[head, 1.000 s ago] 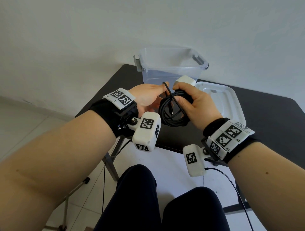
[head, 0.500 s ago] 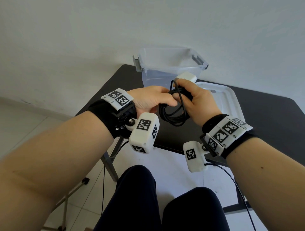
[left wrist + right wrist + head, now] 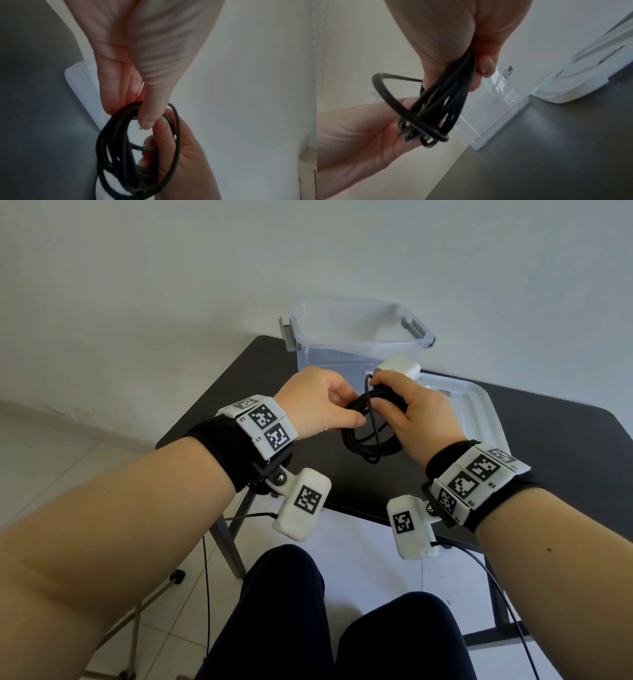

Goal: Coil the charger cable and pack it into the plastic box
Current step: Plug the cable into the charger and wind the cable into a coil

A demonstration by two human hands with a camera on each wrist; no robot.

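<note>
Charger cable (image 3: 371,429), black and wound into a bundle of several loops, hangs in the air between both hands, above the near part of the dark tabletop (image 3: 534,446) and well short of the plastic box (image 3: 356,337). The right hand (image 3: 414,419) grasps the top of the coil, fingers curled round the gathered strands, with the white charger block (image 3: 397,368) poking out above its knuckles. The left hand (image 3: 315,405) pinches the same strands from the other side, thumb tip pressed against them; in the left wrist view the thumb (image 3: 150,108) meets the right hand's fingers at the loops.

The coil stands roughly upright, its loops dropping down from the grip, its long axis running top to bottom, its open face turned toward the person. One outer loop stands slightly apart from the rest.

Readable writing is scarce: the white wrist bands carry black square-pattern markers, and on the right band (image 3: 479,474) small labels read R2 and R3.

The clear box sits open at the tabletop's far edge by the wall, grey latches on its ends. Its white lid (image 3: 479,412) lies flat just to the right of it, behind the right hand.
</note>
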